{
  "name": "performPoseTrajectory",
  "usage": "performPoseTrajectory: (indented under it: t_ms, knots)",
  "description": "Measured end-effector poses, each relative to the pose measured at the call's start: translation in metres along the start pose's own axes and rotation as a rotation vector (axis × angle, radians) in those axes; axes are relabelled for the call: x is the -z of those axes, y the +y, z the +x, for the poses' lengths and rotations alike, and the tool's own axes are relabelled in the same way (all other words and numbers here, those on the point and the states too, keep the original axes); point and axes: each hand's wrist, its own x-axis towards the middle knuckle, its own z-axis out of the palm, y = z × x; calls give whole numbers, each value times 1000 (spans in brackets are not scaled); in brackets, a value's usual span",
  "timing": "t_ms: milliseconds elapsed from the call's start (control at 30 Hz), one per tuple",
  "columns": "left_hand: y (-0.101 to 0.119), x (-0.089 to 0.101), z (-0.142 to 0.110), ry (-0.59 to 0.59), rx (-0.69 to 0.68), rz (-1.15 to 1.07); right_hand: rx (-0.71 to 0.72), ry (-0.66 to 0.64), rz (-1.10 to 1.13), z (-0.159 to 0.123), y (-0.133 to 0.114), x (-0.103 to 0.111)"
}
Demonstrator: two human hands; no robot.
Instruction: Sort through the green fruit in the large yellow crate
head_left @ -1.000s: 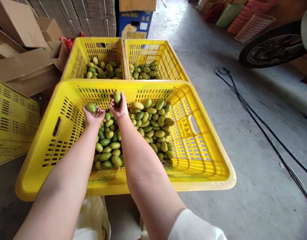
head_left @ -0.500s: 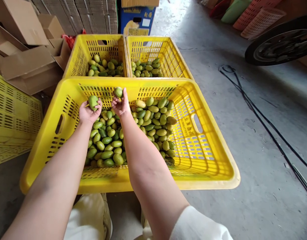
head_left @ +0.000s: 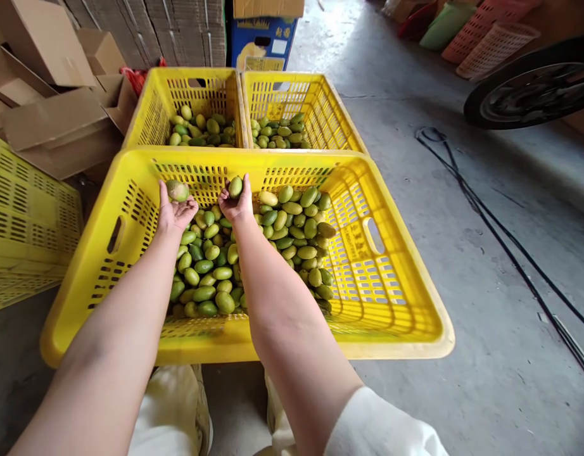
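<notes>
Two green fruits up in the hands now, both above the pile! The rounder fruit, wearing a brownish patch, sits at the far end of the left hand, palm turned up, cradled between the thumb on its left side and the fingers behind it, the nearer fingers spread loosely to the right. Over to the right hand: the oval fruit stands on end between the thumb, which points up along its right side, and the curled fingers on its left, clamped there beyond the palm. The two hands are near each other but apart, side by side over the far half of the big yellow crate. Below them, a broad pile of fruit in dark green through yellowish covers the bottom, running under both forearms and thinning out toward the right wall. Straight behind, two more yellow crates stand side by side: the back left crate and the back right crate, fruit low in each. Out wide on the left, another yellow crate, with cardboard boxes heaped beyond it. A blue box stands at the back, and across the grey floor to the right, a black cable snakes past a wheel.
</notes>
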Motion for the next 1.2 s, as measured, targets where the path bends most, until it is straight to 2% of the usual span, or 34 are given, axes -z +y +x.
performPoseTrajectory:
  t_ms: [167, 233, 400, 533, 700, 833, 967, 1100, 1200]
  knots:
    - [1, 3, 0, -2, 88, -154, -36, 27, 23, -1, -7, 4]
    - [3, 2, -2, -3, 118, -150, -38, 51, 25, 0, -12, 6]
    - [8, 0, -4, 36, 29, -37, -22, 62, -45, 2, -24, 10]
    - [7, 2, 2, 85, 2, 27, -135, 96, -109, 1, -30, 13]
    - [4, 10, 8, 131, 13, -83, -223, 104, -61, -3, -27, 12]
    - [2, 7, 4, 80, 110, -216, -244, 104, -85, -7, -17, 4]
    - [0, -2, -4, 40, 196, -42, -220, 53, -140, -7, -6, -2]
    - [-4, -9, -9, -22, 189, 165, -154, 16, -200, 1, -1, 1]
    - [-5, -11, -9, -1, 173, 205, -90, -2, -246, 10, -5, 8]
